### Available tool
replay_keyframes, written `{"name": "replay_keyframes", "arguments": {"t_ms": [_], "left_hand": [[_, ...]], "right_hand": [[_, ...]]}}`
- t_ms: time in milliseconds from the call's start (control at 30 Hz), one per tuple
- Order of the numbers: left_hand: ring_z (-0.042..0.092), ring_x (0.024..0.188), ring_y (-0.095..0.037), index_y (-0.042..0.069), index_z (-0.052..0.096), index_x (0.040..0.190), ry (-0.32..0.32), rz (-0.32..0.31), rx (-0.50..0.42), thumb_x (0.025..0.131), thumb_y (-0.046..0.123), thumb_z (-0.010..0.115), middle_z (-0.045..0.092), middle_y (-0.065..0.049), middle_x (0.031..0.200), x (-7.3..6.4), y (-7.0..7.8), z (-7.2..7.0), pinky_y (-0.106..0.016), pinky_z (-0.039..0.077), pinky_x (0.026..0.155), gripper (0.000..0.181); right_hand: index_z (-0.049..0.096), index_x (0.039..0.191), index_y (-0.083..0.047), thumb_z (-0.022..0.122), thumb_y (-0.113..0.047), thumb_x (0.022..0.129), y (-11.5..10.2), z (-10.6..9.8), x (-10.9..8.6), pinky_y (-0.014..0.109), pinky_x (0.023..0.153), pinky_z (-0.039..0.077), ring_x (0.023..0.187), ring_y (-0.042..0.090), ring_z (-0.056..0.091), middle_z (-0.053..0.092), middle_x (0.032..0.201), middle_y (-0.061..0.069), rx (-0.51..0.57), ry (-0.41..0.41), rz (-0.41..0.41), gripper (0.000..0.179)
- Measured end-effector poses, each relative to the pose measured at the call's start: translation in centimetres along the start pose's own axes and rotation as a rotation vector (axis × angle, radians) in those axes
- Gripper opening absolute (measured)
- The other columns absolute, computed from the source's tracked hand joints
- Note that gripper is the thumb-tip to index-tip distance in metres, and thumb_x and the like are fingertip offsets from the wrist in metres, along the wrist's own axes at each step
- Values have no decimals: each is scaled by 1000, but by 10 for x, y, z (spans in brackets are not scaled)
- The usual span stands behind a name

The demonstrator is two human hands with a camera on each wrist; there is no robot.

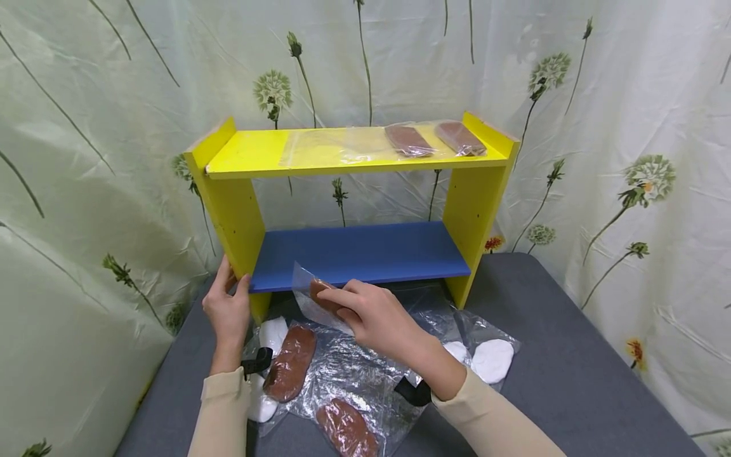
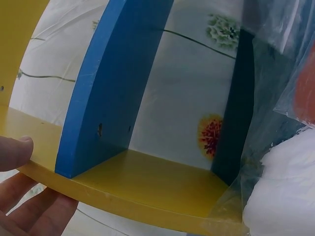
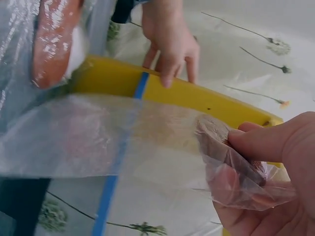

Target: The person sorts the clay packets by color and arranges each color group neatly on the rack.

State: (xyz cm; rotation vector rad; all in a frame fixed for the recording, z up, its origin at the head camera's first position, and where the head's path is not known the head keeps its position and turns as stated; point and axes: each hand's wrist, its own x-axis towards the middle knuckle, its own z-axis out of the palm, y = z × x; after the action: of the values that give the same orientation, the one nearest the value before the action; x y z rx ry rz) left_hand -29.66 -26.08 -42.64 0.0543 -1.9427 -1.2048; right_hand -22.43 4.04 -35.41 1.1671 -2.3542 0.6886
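Note:
A small shelf unit has yellow sides [image 1: 237, 219], a yellow top board [image 1: 263, 147] and a blue lower board [image 1: 360, 254]. My left hand [image 1: 227, 311] grips the front edge of the left side near the blue board, thumb on the inner face and fingers outside. In my right hand [image 1: 382, 317] is a clear plastic bag [image 3: 162, 147] with a flat brown item [image 3: 216, 135] in it, pinched between thumb and fingers before the blue board. Two bagged brown items [image 1: 408, 141] lie at the right of the top board.
Under and before the shelf, clear plastic [image 1: 354, 368] covers part of the grey table [image 1: 571, 355]. Brown packets [image 1: 291, 363] and white bagged pieces [image 1: 492, 360] lie on it to both sides. A flower-patterned curtain [image 1: 371, 63] hangs behind.

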Motion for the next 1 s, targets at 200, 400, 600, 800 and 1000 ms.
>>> {"name": "replay_keyframes", "arguments": {"t_ms": [200,400,600,800,1000], "left_hand": [[68,109,-26,45,53,144,8,16,2,93,4,72,68,-4,129,2,0,0,-33,57,85,68],[68,110,-25,47,52,144,0,0,-1,93,5,71,67,-2,129,2,-1,1,-43,56,86,68],[68,110,-24,47,52,143,-3,-18,3,94,6,71,68,-2,129,-1,0,1,-41,57,86,67],[68,110,-25,47,52,143,-5,-14,4,94,6,71,68,-3,128,-2,-1,1,-46,56,85,67],[68,110,-26,46,53,143,-2,3,3,94,5,71,68,-3,128,0,-1,0,-36,57,86,67]], "right_hand": [[67,134,-24,75,-8,91,2,-17,8,22,62,46,78,8,57,65,99,-3,-26,69,-63,46],[66,135,-21,75,-5,90,2,-34,19,21,64,47,81,9,57,65,102,-1,-17,74,-107,49],[63,139,-19,72,-3,93,1,-53,29,20,64,46,83,8,56,64,105,0,-16,44,-134,50],[62,140,-17,63,4,93,1,-71,41,23,61,43,82,10,54,63,106,2,-58,64,-168,52],[59,142,-16,62,5,91,1,-87,52,23,62,46,82,12,55,62,109,5,-63,98,-170,55]]}}
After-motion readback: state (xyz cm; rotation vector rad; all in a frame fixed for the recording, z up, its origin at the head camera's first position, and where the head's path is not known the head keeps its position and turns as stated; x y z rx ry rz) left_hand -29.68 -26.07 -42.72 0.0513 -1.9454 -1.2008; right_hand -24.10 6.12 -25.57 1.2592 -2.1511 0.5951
